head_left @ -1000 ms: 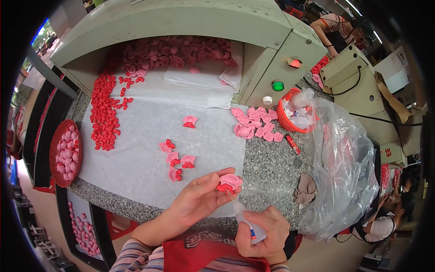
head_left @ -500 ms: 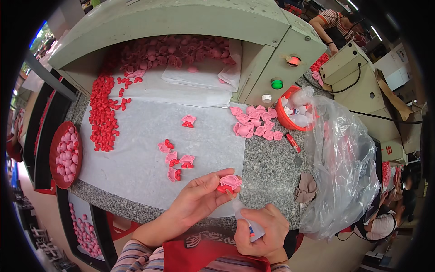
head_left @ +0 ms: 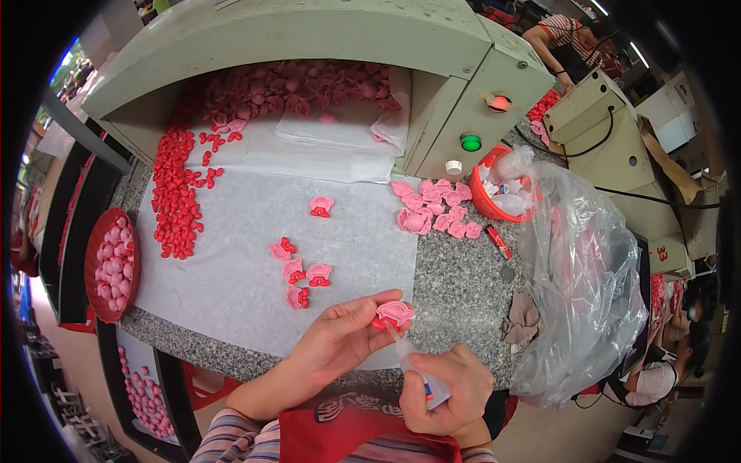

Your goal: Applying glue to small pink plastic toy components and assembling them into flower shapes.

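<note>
My left hand (head_left: 345,330) pinches a small pink plastic piece (head_left: 395,312) with a red part at its lower edge. My right hand (head_left: 451,390) wraps round a translucent squeeze glue bottle (head_left: 427,384), whose thin nozzle points up at the red part and seems to touch it. Beyond my left hand, several pink-and-red pieces (head_left: 318,274) of the same kind lie on a white paper sheet (head_left: 239,301). A heap of loose red parts (head_left: 175,202) covers the sheet's left side. Pink hollow pieces (head_left: 434,208) are gathered at its right edge.
A pale green metal housing (head_left: 309,35) with lit buttons arches over more pink pieces. An orange tub (head_left: 482,202) holds bottles, beside a big clear plastic bag (head_left: 583,285). On the left stands a red basket (head_left: 94,262) of pink balls. Other people work at the far right.
The held piece and the bottle's nozzle have shifted slightly, the nozzle now meeting the red part a little differently. Everything on the table stays where it was.
</note>
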`<state>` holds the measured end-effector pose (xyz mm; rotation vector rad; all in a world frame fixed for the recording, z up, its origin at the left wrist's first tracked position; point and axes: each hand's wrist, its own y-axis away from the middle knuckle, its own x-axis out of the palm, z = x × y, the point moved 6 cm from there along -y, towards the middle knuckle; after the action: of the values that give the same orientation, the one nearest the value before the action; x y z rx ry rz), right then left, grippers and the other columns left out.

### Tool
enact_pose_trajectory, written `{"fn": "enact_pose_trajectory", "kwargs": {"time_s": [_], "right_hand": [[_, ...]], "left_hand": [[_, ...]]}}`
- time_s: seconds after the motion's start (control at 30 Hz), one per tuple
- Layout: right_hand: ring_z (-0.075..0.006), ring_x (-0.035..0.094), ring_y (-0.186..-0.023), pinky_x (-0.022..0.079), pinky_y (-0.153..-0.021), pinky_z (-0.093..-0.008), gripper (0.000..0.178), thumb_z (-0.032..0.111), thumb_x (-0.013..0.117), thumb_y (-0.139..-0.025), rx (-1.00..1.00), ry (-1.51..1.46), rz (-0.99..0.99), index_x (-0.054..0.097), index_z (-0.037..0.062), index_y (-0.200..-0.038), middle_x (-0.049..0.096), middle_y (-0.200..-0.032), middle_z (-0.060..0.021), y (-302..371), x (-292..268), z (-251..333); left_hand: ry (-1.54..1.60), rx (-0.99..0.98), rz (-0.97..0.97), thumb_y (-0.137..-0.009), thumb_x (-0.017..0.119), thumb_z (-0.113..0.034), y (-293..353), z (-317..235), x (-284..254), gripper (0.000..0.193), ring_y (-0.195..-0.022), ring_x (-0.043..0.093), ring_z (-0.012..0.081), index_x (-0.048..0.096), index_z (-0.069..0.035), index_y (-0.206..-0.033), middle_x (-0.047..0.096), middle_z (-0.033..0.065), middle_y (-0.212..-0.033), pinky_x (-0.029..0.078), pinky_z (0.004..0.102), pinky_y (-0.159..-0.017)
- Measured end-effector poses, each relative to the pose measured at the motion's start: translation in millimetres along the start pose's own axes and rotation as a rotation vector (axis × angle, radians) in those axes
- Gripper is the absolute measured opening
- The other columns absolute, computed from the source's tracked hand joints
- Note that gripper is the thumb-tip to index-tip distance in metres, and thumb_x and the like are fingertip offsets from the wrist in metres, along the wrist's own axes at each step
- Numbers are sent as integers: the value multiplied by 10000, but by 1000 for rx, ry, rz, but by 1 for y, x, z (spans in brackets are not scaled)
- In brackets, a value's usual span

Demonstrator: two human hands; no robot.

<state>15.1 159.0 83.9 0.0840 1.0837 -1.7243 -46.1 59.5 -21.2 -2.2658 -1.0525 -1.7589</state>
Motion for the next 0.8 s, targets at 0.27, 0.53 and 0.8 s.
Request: {"fn": "enact_pose_trajectory", "kwargs": {"time_s": [0.27,0.53,0.8], "right_hand": [[-145,410,-379,295,-359,-237,281,-18,638,-605,-8,-13,-3,555,13,-872,547,-561,-38,0,-1,-1],[-144,406,-380,296,-358,-236,283,-15,638,-603,1,-12,-7,560,15,-874,538,-549,-36,0,-1,-2],[-143,419,-384,300,-359,-234,282,-14,638,-603,-3,-6,-19,558,16,-872,536,-543,-36,0,-3,-2]], "left_hand": [[7,-24,-16,-902,495,-243,-1,1,-1,417,-1014,537,175,446,14,-1227,565,97,-1106,405,323,-926],[-2,-25,-12,-900,497,-246,0,1,0,418,-1014,539,178,449,14,-1223,567,97,-1101,405,321,-926],[-8,-30,-9,-900,497,-253,-1,2,-1,421,-1010,543,171,449,9,-1226,574,89,-1096,409,314,-918]]}}
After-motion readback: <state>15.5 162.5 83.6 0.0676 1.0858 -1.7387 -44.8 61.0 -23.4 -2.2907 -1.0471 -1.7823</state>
